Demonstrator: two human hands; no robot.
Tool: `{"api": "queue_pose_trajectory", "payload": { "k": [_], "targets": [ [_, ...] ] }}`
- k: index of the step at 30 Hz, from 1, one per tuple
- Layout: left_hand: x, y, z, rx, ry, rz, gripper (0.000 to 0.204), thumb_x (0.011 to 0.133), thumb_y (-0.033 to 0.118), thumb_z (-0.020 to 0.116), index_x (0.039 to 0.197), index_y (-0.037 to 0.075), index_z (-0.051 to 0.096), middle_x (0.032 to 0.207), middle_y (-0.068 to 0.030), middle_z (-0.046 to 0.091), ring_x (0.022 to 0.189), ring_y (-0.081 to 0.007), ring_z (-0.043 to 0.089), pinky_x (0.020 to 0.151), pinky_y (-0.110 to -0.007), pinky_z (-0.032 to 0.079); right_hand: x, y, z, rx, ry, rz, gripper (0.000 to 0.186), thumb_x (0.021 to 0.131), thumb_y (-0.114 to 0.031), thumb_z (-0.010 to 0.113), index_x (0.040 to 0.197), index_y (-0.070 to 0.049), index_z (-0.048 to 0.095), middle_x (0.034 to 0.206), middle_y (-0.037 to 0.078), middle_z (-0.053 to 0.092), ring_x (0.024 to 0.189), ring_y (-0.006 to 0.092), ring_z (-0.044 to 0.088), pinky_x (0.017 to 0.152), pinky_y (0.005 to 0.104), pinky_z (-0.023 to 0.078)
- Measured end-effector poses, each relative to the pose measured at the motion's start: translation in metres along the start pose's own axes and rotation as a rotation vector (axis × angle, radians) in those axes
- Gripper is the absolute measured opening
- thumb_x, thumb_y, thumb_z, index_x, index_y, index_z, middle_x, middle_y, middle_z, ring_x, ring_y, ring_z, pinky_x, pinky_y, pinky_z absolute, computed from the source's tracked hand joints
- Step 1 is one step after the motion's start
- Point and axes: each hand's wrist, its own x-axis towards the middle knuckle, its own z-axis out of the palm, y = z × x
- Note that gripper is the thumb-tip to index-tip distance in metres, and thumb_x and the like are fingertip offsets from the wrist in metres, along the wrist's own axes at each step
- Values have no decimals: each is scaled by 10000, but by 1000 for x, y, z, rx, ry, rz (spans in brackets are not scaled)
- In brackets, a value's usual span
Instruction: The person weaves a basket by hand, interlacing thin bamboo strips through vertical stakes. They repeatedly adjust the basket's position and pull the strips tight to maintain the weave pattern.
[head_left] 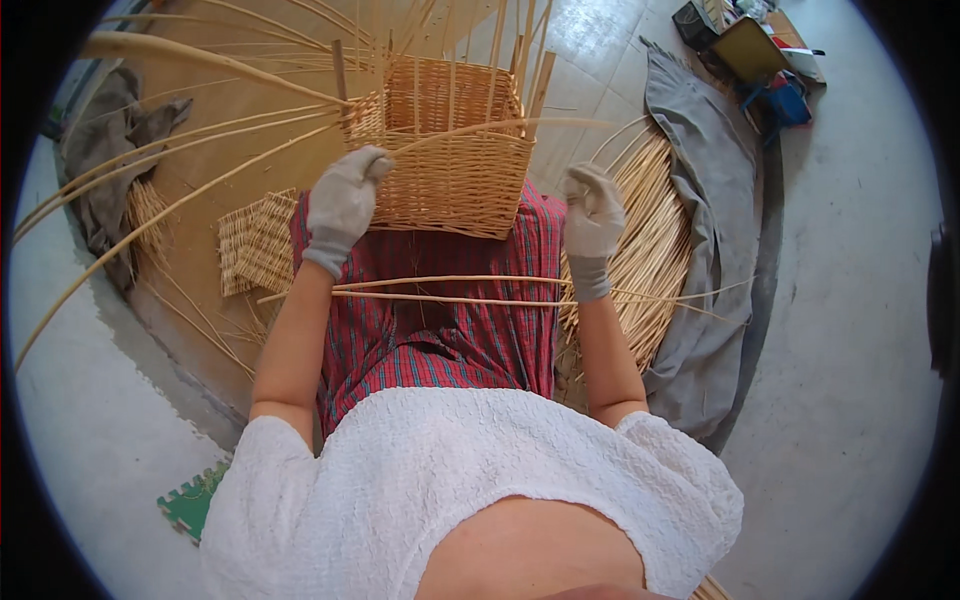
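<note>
A rectangular wicker basket (450,185) with open top stands against my knees, upright stakes rising from its walls. My left hand (343,203), in a grey-white glove, is closed at its near left corner. The fingers pinch a thin willow rod (470,130), which runs rightward across the near wall's top edge; its far end is blurred. My right hand (595,215), gloved too, is raised right of the basket with fingers curled, apart from that rod. Whether anything is inside those fingers is hidden. Two loose rods (450,299) lie across my lap.
A bundle of peeled rods (650,230) lies on grey cloth (715,200) at the right. Small woven panels (258,242) rest on the brown board (200,225) at the left. Long stakes (200,60) spread far leftward from the basket. Boxes and tools (755,60) stand far right.
</note>
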Motion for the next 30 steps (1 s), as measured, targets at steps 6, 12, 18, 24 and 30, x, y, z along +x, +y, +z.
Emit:
{"api": "queue_pose_trajectory", "payload": {
  "k": [6,12,18,24,30],
  "targets": [
    [25,7,59,-637,-721,-205,165,1033,157,597,1069,33,699,894,-36,716,843,-161,653,816,-321,541,17,-18,26,1046,-240,429,380,1070,-226,559,1416,-131,436,1205,185,678,1201,342,631,991,471,561],
    [51,6,71,-286,-39,28,378,1003,172,630,1365,86,560,1207,-97,704,1044,-251,685,905,-370,545,54,18,-19,765,253,284,230,1033,-157,623,1217,-98,498,1027,160,722,927,313,745,761,418,654],
    [36,33,74,67,-116,-198,615,1033,198,544,1595,180,295,1454,-98,599,1159,-343,666,965,-438,536,56,21,-10,678,172,335,223,1021,-124,638,1189,-72,501,1003,160,719,896,296,747,741,398,664],
    [54,37,95,-153,221,96,475,1064,267,503,1513,130,431,1364,-163,641,1132,-362,667,951,-447,533,79,49,-9,629,40,388,190,1034,-149,629,1170,-60,531,978,108,709,857,235,732,698,335,619],
    [118,-2,126,-185,-339,163,375,1001,379,569,1117,46,699,1147,-187,710,1122,-372,655,1001,-437,511,101,92,22,664,-150,443,328,985,-92,683,1261,-115,506,1034,41,618,964,235,680,811,420,590]
  ]
}}
